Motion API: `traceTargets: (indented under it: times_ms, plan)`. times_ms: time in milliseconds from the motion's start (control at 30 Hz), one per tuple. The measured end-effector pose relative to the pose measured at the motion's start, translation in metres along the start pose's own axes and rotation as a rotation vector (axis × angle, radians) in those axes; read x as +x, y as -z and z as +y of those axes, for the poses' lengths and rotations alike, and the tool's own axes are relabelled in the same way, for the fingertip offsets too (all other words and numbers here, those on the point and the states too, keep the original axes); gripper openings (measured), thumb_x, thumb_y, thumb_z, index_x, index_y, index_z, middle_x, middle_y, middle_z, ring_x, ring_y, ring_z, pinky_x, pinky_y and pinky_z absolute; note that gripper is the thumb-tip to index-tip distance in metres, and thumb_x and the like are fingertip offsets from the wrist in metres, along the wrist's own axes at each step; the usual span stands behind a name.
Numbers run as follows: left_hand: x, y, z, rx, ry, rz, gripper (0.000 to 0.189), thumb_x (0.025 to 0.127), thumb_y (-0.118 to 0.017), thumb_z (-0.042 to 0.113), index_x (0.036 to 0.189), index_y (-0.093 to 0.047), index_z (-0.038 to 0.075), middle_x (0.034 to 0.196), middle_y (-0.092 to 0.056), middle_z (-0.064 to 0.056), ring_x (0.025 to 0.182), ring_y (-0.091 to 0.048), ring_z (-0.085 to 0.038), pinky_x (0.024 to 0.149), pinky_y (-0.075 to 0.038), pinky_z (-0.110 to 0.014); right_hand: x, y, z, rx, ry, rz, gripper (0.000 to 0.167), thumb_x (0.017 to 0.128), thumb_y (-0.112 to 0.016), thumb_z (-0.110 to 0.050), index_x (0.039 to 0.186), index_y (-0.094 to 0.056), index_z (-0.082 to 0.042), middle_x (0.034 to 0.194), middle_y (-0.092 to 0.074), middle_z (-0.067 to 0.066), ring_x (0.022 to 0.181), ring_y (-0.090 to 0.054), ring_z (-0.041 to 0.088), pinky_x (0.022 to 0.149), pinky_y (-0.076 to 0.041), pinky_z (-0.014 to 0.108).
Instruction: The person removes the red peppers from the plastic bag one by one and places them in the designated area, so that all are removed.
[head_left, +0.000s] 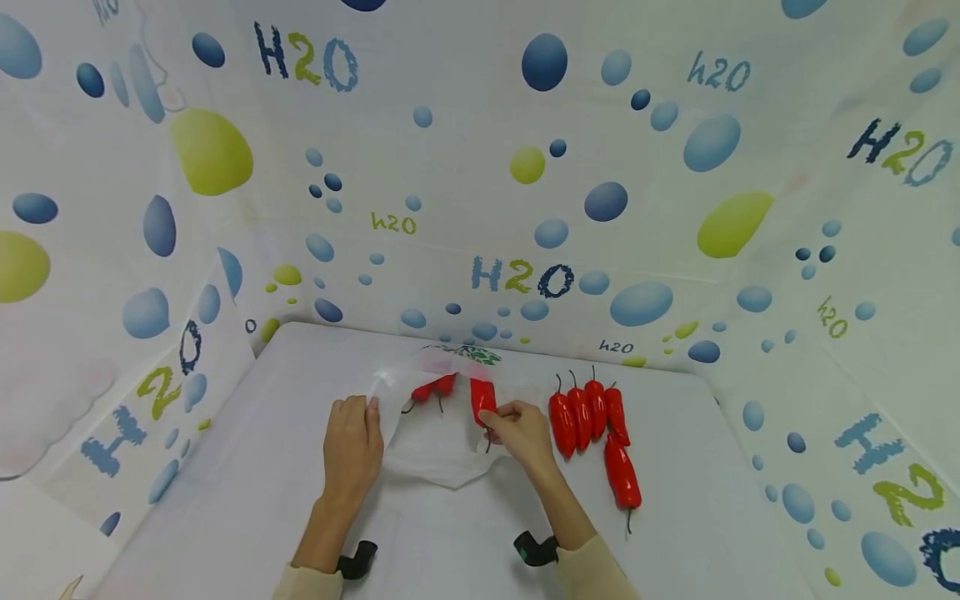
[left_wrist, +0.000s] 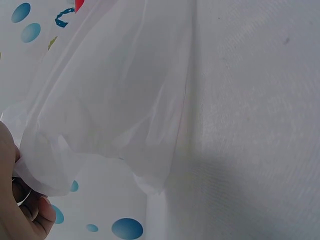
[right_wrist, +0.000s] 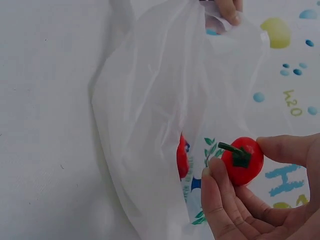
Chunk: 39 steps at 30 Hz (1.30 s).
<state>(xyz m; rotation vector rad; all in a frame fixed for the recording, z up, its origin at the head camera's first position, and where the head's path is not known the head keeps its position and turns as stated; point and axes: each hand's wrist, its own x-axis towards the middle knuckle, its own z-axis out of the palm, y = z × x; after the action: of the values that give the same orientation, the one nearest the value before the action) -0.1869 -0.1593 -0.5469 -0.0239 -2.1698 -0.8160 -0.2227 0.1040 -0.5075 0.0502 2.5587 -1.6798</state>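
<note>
1. Patterned sheeting (head_left: pixel 465 167) with blue and green dots and "H2O" lettering rises at the far, left and right sides of a white surface (head_left: pixel 247 467).
2. On the right of the surface, four red peppers (head_left: pixel 579 417) lie side by side, stems pointing far. One more pepper (head_left: pixel 622 473) lies just nearer, its stem pointing near.
3. Centrally lies a thin white plastic bag (left_wrist: pixel 120 85), its mouth facing near and leafy green print (head_left: pixel 480 355) at its far part. Its upper film hides the far ends of two peppers (head_left: pixel 432 389) inside, whose stems show in the mouth.
4. Of the hands, the left hand (head_left: pixel 352 442) pinches the left edge of the mouth between curled fingers and thumb.
5. The right hand (head_left: pixel 525 429) has its thumb and fingers closed around a red pepper (head_left: pixel 483 400), at the right side of the mouth.
6. That held pepper's long axis runs near to far; its green stem points near, and its far end is covered by the film.
</note>
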Motion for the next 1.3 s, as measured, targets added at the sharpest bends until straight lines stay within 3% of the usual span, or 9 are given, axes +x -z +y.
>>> traceTargets:
  times_ms: [367,600,833,1300]
  plan:
    - [0.0,-0.001,0.001,-0.007,-0.006,0.013,0.022,0.107,-0.056,0.008,0.088,-0.055,-0.002,0.076,-0.051,-0.011,0.074,-0.045,-0.029,0.062,-0.039,-0.039,-0.016,0.013,0.012,0.032,0.004,0.036,0.041,0.092,-0.08,-0.039,0.11,-0.071,-0.003,0.086,-0.075,0.005,0.075,-0.076,0.019,0.076,-0.061,0.034]
    - [0.0,-0.002,0.001,-0.007,-0.01,0.011,0.022,0.107,-0.055,0.009,0.089,-0.055,-0.003,0.078,-0.053,-0.013,0.074,-0.046,-0.03,0.063,-0.039,-0.04,-0.024,0.019,0.021,0.074,0.007,0.048,0.042,0.092,-0.08,-0.037,0.111,-0.07,-0.001,0.088,-0.075,0.008,0.082,-0.077,0.029,0.078,-0.062,0.035]
    - [-0.001,-0.003,0.0,-0.007,-0.009,0.01,0.021,0.107,-0.055,0.008,0.089,-0.055,-0.003,0.078,-0.052,-0.013,0.075,-0.046,-0.03,0.063,-0.039,-0.041,-0.033,0.025,0.026,0.083,-0.004,0.059,0.042,0.092,-0.081,-0.037,0.113,-0.071,-0.002,0.088,-0.074,0.007,0.078,-0.075,0.02,0.078,-0.061,0.034]
    - [-0.001,-0.002,-0.002,-0.006,-0.012,0.002,0.02,0.107,-0.056,0.006,0.09,-0.055,-0.004,0.079,-0.053,-0.015,0.077,-0.047,-0.032,0.065,-0.04,-0.041,-0.05,0.034,0.033,0.086,-0.009,0.102,0.041,0.092,-0.081,-0.04,0.113,-0.072,-0.006,0.091,-0.074,0.006,0.081,-0.075,0.021,0.078,-0.061,0.032]
